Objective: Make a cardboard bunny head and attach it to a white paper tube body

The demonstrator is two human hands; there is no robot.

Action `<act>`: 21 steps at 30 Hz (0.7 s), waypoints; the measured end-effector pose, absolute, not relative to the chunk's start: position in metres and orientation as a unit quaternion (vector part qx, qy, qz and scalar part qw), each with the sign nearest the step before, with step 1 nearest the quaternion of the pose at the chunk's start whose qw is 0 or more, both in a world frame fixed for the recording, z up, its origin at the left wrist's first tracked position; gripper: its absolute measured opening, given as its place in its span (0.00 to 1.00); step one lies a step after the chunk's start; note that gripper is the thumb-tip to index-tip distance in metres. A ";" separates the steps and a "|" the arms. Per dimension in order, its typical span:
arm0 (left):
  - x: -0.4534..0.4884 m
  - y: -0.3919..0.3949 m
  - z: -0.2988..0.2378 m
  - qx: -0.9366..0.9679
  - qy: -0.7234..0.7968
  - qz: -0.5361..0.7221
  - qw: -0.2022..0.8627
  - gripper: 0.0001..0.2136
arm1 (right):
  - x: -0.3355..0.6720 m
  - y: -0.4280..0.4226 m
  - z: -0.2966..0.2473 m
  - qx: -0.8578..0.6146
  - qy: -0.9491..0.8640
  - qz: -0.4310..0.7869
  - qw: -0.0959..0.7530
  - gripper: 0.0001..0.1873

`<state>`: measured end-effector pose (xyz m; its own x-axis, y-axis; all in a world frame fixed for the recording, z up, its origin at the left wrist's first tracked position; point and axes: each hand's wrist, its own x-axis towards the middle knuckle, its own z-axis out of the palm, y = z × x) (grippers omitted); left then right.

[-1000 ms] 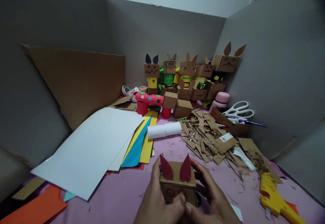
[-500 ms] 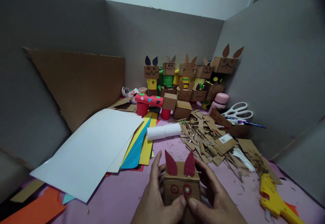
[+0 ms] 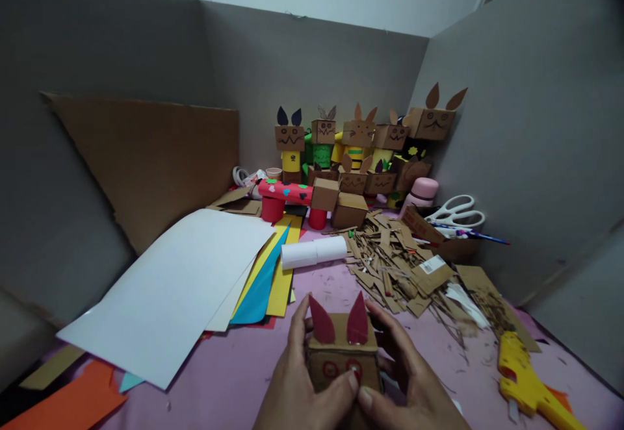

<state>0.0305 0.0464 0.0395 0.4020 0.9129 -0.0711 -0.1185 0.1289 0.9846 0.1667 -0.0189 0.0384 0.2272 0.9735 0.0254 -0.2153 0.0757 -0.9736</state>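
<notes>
At the bottom centre, a small cardboard box head point(image 3: 343, 357) sits between my two hands. Two dark red paper ears stand on its top, and two red-ringed eyes are drawn on the side facing me. My left hand point(image 3: 303, 378) is wrapped round its left side, with the thumb pressed on the front at the right eye. My right hand point(image 3: 407, 378) closes round the other side, its thumb tip low on the front beside the left thumb. The thumbs hide the lower face, and the box's underside is cut off by the frame edge.
Several cardboard animal figures point(image 3: 359, 134) stand along the back wall. A white paper roll point(image 3: 314, 252), white sheets point(image 3: 180, 287) and coloured papers lie left of centre. Cardboard scraps point(image 3: 390, 254), scissors point(image 3: 458, 212) in a box and a yellow glue gun point(image 3: 521, 375) are on the right.
Between my hands, the box head has moved slightly left and down. My left thumb has come up over part of the right eye, which showed more fully before.
</notes>
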 end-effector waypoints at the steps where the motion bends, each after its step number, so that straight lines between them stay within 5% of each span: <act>1: 0.030 0.047 0.039 0.527 0.375 0.393 0.654 0.42 | 0.167 -0.019 0.038 -0.481 -0.393 0.478 0.620 0.45; 10: 0.036 0.051 0.033 0.469 0.292 0.388 0.738 0.56 | 0.179 -0.013 0.028 -0.456 -0.365 0.488 0.648 0.47; 14: 0.034 0.055 0.035 0.413 0.307 0.373 0.772 0.52 | 0.200 -0.007 0.027 -0.477 -0.391 0.480 0.624 0.42; 19: 0.030 0.066 0.044 0.369 0.351 0.422 0.750 0.47 | 0.231 0.003 0.032 -0.708 -0.481 0.162 0.492 0.20; 21: 0.029 0.070 0.044 0.374 0.367 0.429 0.736 0.46 | 0.236 0.009 0.031 -0.726 -0.514 0.122 0.441 0.16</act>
<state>0.0294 0.0700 0.0444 0.3631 0.9058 -0.2182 -0.3568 0.3515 0.8655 0.2359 0.0085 0.0313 0.4418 0.8537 0.2757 0.6387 -0.0835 -0.7649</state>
